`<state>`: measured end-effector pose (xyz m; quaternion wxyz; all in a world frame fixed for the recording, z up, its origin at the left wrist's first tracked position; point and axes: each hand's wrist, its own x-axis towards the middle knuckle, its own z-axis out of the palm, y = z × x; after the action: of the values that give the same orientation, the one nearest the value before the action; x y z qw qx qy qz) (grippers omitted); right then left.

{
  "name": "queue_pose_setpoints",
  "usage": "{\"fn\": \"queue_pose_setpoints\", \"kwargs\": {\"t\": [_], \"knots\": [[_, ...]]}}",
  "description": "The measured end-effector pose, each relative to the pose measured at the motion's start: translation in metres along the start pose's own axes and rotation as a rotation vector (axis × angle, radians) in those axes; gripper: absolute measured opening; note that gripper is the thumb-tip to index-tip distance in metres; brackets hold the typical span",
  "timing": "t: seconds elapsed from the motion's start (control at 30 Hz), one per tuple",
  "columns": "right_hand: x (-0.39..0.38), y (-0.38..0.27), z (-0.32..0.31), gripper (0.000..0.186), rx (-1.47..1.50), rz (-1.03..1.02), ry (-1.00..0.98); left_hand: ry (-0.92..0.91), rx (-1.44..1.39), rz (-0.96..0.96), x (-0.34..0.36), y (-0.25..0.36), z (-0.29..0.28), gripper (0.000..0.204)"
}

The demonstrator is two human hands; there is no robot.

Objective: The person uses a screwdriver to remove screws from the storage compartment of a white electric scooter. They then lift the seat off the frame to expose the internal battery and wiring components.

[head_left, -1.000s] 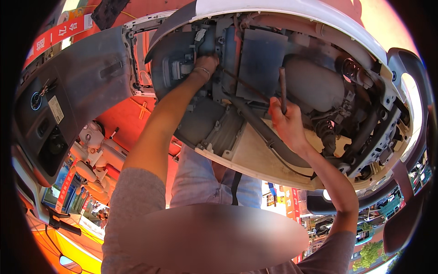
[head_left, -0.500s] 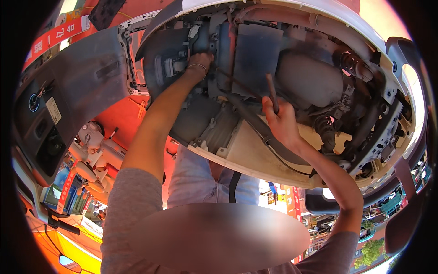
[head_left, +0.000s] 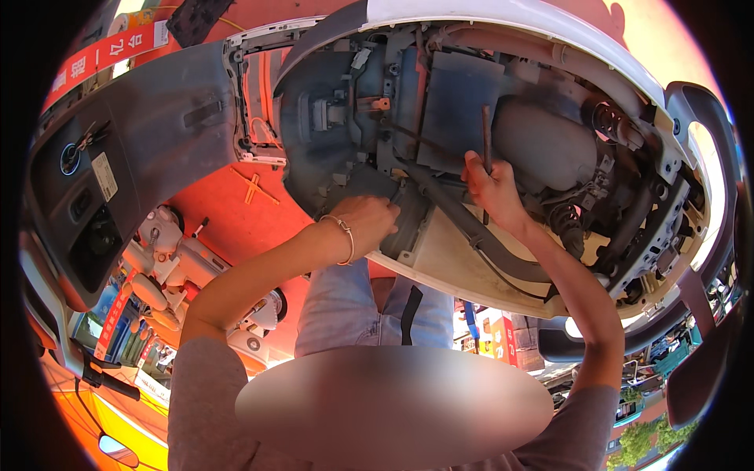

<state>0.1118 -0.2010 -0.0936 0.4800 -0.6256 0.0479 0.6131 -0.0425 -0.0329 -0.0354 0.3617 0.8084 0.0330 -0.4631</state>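
Observation:
In front of me lies the open cavity of a white-rimmed vehicle body (head_left: 503, 9), full of dark parts. My right hand (head_left: 496, 188) is closed around a thin brown rod (head_left: 485, 129), which stands up from the fist over a flat dark panel (head_left: 462, 94). My left hand (head_left: 365, 220), a bracelet at its wrist, is at the near edge of the cavity. Its fingers are curled, and what they hold, if anything, is hidden. Beyond it an orange piece (head_left: 381, 104) sits on a bracket beside a dark square fitting (head_left: 328, 115).
A black hose (head_left: 463, 216) crosses the cavity toward the right. Coil springs (head_left: 609, 122) and a rounded grey tank (head_left: 542, 137) fill its right side. At left are a dark panel with a round port (head_left: 69, 159), an orange cross-shaped piece (head_left: 251, 188) on the red floor, and a handlebar grip (head_left: 118, 385).
My left hand has drawn back from the bracket to the near edge, uncovering the orange piece. My right hand keeps the rod, now more upright. The view has shifted slightly.

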Motion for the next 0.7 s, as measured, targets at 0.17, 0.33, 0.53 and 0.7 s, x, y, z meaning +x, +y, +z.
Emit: {"fn": "queue_pose_setpoints", "kwargs": {"t": [0.17, 0.33, 0.53, 0.7], "knots": [[0.014, 0.019, -0.007, 0.037, 0.002, -0.045, 0.091, 0.453, -0.180, 0.011, -0.026, -0.003, -0.001, 0.016], [0.022, 0.043, -0.004, 0.024, -0.545, -0.445, -0.022, 0.628, -0.189, 0.007, -0.027, -0.006, 0.009, 0.010], [0.011, 0.026, -0.031, 0.010, -0.959, -0.551, -0.117, 0.756, -0.174, 0.009, -0.021, -0.005, 0.010, 0.011], [0.010, 0.028, -0.018, 0.012, -1.170, -0.817, -0.174, 0.826, -0.157, 0.023, -0.020, -0.005, 0.011, 0.011]]}}
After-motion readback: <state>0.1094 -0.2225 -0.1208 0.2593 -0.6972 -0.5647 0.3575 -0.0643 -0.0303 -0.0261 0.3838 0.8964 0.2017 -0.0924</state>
